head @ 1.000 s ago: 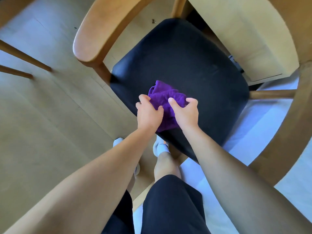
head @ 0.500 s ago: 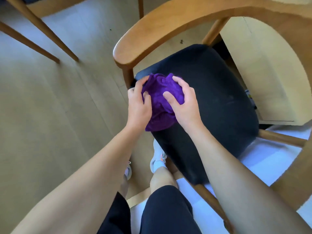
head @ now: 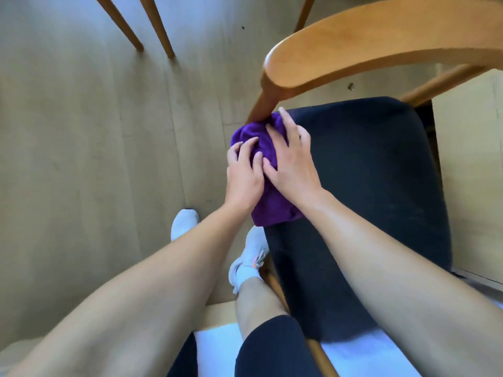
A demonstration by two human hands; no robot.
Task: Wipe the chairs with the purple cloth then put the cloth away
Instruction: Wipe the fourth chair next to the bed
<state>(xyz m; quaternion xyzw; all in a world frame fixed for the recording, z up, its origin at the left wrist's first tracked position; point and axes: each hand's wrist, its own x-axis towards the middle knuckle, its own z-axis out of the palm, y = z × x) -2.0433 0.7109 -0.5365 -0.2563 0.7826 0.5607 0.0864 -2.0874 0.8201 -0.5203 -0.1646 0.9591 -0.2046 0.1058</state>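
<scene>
Here the purple cloth (head: 275, 210) lies bunched on the corner of the black seat (head: 367, 186) of a wooden chair (head: 381, 44), and both hands are on it. Its far edge reaches the foot of the wooden post (head: 262, 107) that carries the curved backrest (head: 353, 58), and its near edge hangs a little over the side of the seat. The left hand (head: 243, 175) is on the outer side of the cloth. Its fingers (head: 241, 149) are bent, the tips sink into the fabric, and so it grips the bundle. The right hand (head: 292, 161) lies on top of the cloth from the seat side. Its fingers (head: 283, 118) are spread and rather straight and press the cloth down. The longest one points toward the post, and the thumb touches the cloth just beside the left hand. The two hands are touching or nearly touching; I cannot tell which. Under the arms I see dark shorts (head: 275, 349), a bare leg and two white shoes (head: 183, 223) on the pale wooden floor (head: 81, 131). One shoe stands just beside the edge of the seat. At the top left, two slim wooden legs (head: 160, 31) of other furniture stand on the floor, well apart from the hands.
</scene>
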